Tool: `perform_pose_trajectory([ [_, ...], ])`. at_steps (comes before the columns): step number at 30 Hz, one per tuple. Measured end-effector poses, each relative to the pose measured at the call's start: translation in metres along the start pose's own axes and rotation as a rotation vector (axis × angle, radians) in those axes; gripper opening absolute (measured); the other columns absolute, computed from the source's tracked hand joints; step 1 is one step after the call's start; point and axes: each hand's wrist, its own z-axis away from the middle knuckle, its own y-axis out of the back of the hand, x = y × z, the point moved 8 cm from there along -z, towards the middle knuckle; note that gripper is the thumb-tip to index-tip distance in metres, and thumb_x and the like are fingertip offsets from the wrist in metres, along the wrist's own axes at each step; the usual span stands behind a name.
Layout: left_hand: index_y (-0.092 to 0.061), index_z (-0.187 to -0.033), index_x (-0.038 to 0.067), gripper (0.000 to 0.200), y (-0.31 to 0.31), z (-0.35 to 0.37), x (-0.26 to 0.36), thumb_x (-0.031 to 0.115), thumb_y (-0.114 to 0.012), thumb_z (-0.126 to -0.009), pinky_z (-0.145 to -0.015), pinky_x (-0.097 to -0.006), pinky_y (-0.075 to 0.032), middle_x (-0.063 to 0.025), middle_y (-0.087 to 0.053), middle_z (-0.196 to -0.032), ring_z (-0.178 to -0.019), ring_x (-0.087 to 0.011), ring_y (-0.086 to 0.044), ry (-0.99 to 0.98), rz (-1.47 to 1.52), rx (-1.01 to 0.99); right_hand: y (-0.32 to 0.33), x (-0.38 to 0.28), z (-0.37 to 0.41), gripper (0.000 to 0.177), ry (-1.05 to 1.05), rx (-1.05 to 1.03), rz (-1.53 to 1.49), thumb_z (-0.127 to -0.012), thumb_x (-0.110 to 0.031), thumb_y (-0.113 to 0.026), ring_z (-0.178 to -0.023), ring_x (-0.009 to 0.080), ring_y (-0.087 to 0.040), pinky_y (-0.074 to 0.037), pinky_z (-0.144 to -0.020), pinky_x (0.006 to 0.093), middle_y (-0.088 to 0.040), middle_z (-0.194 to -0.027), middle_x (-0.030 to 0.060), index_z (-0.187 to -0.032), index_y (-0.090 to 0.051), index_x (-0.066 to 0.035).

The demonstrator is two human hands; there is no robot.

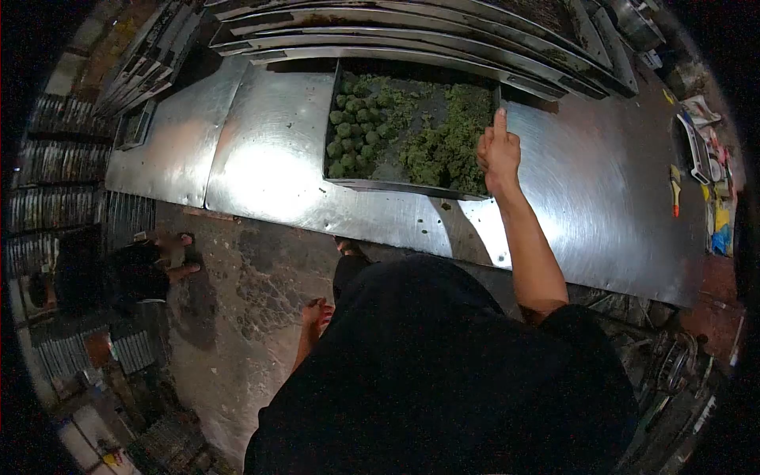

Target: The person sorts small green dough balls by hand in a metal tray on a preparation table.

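Observation:
A dark rectangular tray (412, 188) lies on the metal table (277, 150). Several round green balls (356, 131) fill its left part, and loose crumbly green material (443, 146) covers much of the middle and right. My right hand (499, 154) is over the tray's right edge, index finger stretched out and the other fingers curled in; nothing shows in it. Low at my left side, away from the table, my left hand (318, 314) has its fingers curled, and what they hold, if anything, is hidden.
Stacked metal trays (396, 39) stand behind the tray. A brush (675, 190) and a white-framed device (694, 149) lie at the right. Another person in dark clothes (131, 271) is on the floor side at left, near racks (63, 166).

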Motion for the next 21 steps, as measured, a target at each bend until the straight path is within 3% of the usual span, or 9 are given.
perform_pose_trajectory([
  [3, -0.058, -0.113, 0.007, 0.031, -0.002, -0.016, -0.014, 0.027, -0.054, -0.090, -0.052, -0.0323, -0.045, -0.0080, -0.065, -0.079, -0.063, -0.0182, -0.060, 0.044, 0.009, 0.000, -0.018, 0.007, -0.003, 0.043, -0.086, -0.326, -0.202, -0.093, -0.042, -0.050, -0.053, 0.0098, -0.046, -0.032, -0.045, 0.0227, -0.051, -0.061, 0.0034, -0.069, -0.052, -0.006],
  [6, -0.058, -0.111, 0.007, 0.029, -0.003, 0.014, 0.015, 0.027, -0.054, -0.091, -0.051, -0.0319, -0.044, -0.0077, -0.064, -0.077, -0.062, -0.0179, -0.059, 0.028, -0.093, 0.011, -0.031, 0.001, -0.004, 0.025, -0.164, -0.286, -0.350, -0.089, -0.025, -0.061, -0.061, 0.0141, -0.059, -0.043, -0.050, 0.0248, -0.063, -0.080, 0.0102, -0.094, -0.062, -0.001],
  [9, -0.058, -0.111, 0.008, 0.029, -0.004, 0.016, 0.025, 0.028, -0.054, -0.091, -0.051, -0.0316, -0.044, -0.0071, -0.064, -0.077, -0.063, -0.0178, -0.059, -0.003, -0.180, 0.015, -0.044, 0.008, -0.018, 0.031, -0.039, -0.332, -0.036, -0.089, -0.010, -0.058, -0.075, 0.0146, -0.060, -0.048, -0.062, 0.0249, -0.064, -0.098, 0.0106, -0.118, -0.055, 0.000],
  [11, -0.057, -0.112, 0.008, 0.029, 0.001, 0.004, 0.007, 0.028, -0.054, -0.091, -0.052, -0.0315, -0.044, -0.0067, -0.064, -0.076, -0.064, -0.0179, -0.059, 0.008, -0.174, -0.003, -0.067, 0.012, -0.025, 0.027, 0.065, -0.334, 0.192, -0.086, -0.005, -0.061, -0.075, 0.0187, -0.060, -0.048, -0.062, 0.0272, -0.062, -0.094, 0.0102, -0.112, -0.060, 0.000],
  [13, -0.057, -0.113, 0.008, 0.030, 0.006, -0.008, -0.014, 0.028, -0.053, -0.091, -0.053, -0.0315, -0.044, -0.0062, -0.064, -0.076, -0.065, -0.0179, -0.059, 0.018, -0.175, -0.027, -0.108, -0.005, -0.010, 0.024, 0.924, -0.302, 0.880, -0.083, -0.003, -0.061, -0.079, 0.0274, -0.060, -0.050, -0.064, 0.0326, -0.057, -0.093, 0.0134, -0.106, -0.064, -0.001],
  [16, -0.057, -0.111, 0.009, 0.029, 0.014, -0.020, -0.036, 0.029, -0.053, -0.091, -0.055, -0.0325, -0.044, -0.0056, -0.064, -0.076, -0.065, -0.0181, -0.059, 0.050, -0.079, -0.037, -0.161, 0.027, -0.028, 0.020, 0.663, -0.462, 0.909, -0.082, -0.005, -0.061, -0.081, 0.0338, -0.058, -0.050, -0.069, 0.0391, -0.052, -0.093, 0.0168, -0.101, -0.066, -0.001],
  [17, -0.057, -0.110, 0.009, 0.028, 0.015, -0.022, -0.044, 0.029, -0.052, -0.091, -0.056, -0.0330, -0.044, -0.0053, -0.063, -0.076, -0.065, -0.0182, -0.059, 0.065, -0.028, -0.040, -0.167, 0.041, -0.036, 0.020, 0.667, -0.469, 0.912, -0.082, -0.005, -0.061, -0.081, 0.0338, -0.058, -0.050, -0.069, 0.0391, -0.052, -0.093, 0.0168, -0.101, -0.066, -0.001],
  [19, -0.057, -0.109, 0.010, 0.027, 0.019, -0.024, -0.059, 0.030, -0.052, -0.091, -0.059, -0.0340, -0.044, -0.0047, -0.063, -0.076, -0.066, -0.0183, -0.059, 0.102, 0.080, -0.044, -0.185, 0.069, -0.039, 0.020, 0.914, -0.445, 1.412, -0.081, -0.006, -0.059, -0.085, 0.0336, -0.058, -0.050, -0.073, 0.0423, -0.054, -0.098, 0.0175, -0.100, -0.066, -0.002],
  [21, -0.057, -0.107, 0.010, 0.026, 0.024, -0.013, -0.048, 0.030, -0.052, -0.091, -0.058, -0.0342, -0.044, -0.0049, -0.063, -0.077, -0.067, -0.0187, -0.059, 0.077, 0.206, -0.052, -0.190, 0.066, -0.057, 0.021, 0.756, -0.562, 1.500, -0.078, -0.007, -0.059, -0.088, 0.0344, -0.058, -0.050, -0.075, 0.0431, -0.055, -0.098, 0.0181, -0.097, -0.066, -0.002],
])
